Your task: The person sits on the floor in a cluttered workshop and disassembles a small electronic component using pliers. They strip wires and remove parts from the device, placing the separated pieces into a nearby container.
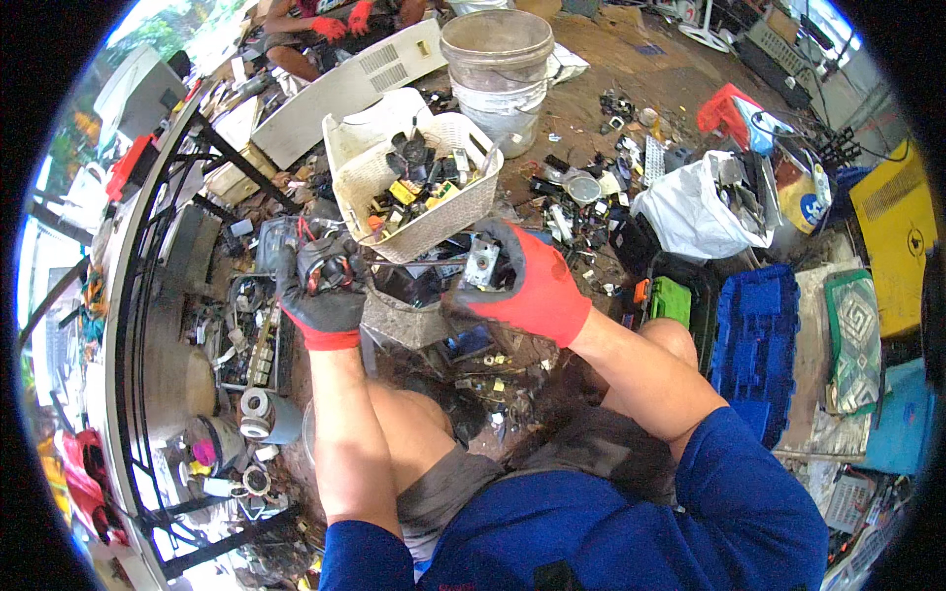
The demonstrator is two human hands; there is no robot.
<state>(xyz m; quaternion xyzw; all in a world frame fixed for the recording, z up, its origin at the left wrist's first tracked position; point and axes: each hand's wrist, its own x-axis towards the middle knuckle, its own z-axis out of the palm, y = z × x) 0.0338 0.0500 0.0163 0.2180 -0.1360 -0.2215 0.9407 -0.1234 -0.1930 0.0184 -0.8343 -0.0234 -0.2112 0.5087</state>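
Note:
My left hand (pixel 323 295), in a red and grey work glove, is closed round a dark, rounded part (pixel 328 264) with red wires, which looks like a piece of a small appliance. My right hand (pixel 527 281), gloved the same way, grips a small silvery metal piece (pixel 482 263) with a round hole or boss in its face. A thin dark rod (pixel 419 263) spans the gap between the two hands; which part it belongs to I cannot tell. Just beyond the hands stands a cream basket (pixel 434 227) of black and yellow electrical parts. Below the rod is a grey, open-topped container (pixel 402 320).
Scrap parts litter the floor. A dirty white bucket (pixel 496 89) stands behind the basket. To the right are a white sack (pixel 690 212), an open toolbox with a blue half (pixel 754 345), and a yellow panel (pixel 892 236). A black metal frame (pixel 148 295) runs along the left. Another person's red-gloved hands (pixel 345 22) show far off.

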